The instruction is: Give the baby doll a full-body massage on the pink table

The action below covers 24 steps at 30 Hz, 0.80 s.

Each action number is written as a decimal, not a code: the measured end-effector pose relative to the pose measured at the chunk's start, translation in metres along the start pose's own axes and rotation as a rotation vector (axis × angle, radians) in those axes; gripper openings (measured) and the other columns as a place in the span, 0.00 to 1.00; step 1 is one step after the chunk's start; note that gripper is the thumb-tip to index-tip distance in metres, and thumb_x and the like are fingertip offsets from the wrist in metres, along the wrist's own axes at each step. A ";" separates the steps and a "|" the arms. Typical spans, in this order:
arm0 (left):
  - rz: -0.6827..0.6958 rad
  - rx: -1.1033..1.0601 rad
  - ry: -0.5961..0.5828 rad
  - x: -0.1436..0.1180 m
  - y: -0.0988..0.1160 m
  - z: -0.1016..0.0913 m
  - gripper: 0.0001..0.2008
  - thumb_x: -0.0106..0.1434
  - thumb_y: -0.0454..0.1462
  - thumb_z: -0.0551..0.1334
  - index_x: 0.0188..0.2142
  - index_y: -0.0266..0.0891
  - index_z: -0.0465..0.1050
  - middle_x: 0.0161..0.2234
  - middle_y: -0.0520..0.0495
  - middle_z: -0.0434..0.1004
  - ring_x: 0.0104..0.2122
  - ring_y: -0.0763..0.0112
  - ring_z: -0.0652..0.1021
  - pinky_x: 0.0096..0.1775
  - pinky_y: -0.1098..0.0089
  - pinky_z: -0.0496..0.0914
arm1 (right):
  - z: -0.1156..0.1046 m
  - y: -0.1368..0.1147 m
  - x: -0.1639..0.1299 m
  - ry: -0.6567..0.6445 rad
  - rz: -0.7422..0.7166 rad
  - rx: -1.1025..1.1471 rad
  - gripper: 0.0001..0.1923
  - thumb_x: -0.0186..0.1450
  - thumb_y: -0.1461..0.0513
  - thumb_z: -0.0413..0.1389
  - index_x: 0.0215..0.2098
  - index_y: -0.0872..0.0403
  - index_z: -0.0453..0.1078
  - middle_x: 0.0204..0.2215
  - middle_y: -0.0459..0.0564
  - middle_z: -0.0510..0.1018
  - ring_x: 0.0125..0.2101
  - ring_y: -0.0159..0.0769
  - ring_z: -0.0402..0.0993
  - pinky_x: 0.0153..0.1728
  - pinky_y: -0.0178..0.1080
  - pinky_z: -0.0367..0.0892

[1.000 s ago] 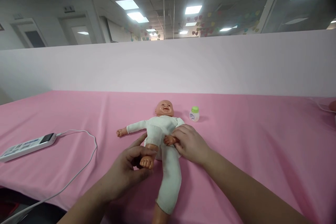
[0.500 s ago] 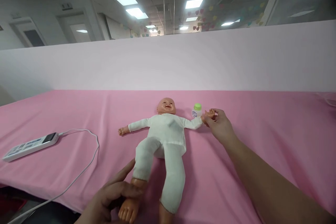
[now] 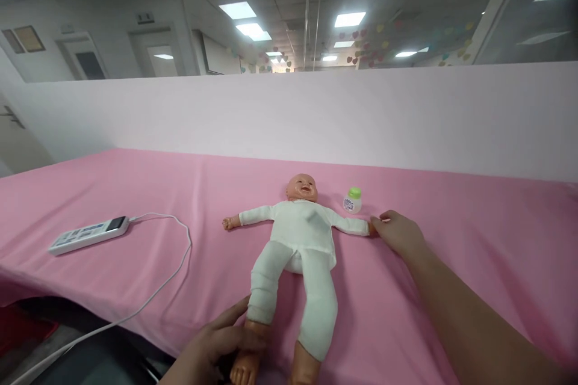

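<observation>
On the pink cloth (image 3: 135, 180), my left hand (image 3: 212, 346) now pinches the doll (image 3: 300, 240)'s straightened leg; my right hand (image 3: 400, 233) has flattened its arm, fingers together.

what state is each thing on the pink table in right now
doll: lying on its back, arms spread, legs straight, dressed in white
left hand: gripping the doll's foot
right hand: resting on the doll's hand, pinning it to the cloth
small bottle: upright, green cap on, beside the doll's head
power strip: lying flat, white cable plugged in
</observation>
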<state>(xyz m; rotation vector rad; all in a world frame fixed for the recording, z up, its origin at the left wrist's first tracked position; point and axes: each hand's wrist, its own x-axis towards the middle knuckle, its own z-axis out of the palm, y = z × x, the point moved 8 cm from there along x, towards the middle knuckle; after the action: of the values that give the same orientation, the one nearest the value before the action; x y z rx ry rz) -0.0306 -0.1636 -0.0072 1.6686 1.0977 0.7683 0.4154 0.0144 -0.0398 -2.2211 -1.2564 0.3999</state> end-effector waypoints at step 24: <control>0.210 0.573 0.150 0.057 -0.012 -0.066 0.17 0.65 0.32 0.55 0.45 0.46 0.81 0.56 0.44 0.79 0.57 0.56 0.77 0.57 0.59 0.71 | 0.004 -0.117 -0.165 0.183 -0.937 -0.191 0.16 0.72 0.56 0.51 0.49 0.50 0.79 0.50 0.55 0.82 0.52 0.52 0.75 0.59 0.59 0.65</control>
<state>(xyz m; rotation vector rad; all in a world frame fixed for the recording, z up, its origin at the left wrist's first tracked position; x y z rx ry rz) -0.0683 -0.0850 0.0035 2.2638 1.3480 0.7629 0.2470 -0.0772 0.0243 -1.4996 -2.0817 -0.2908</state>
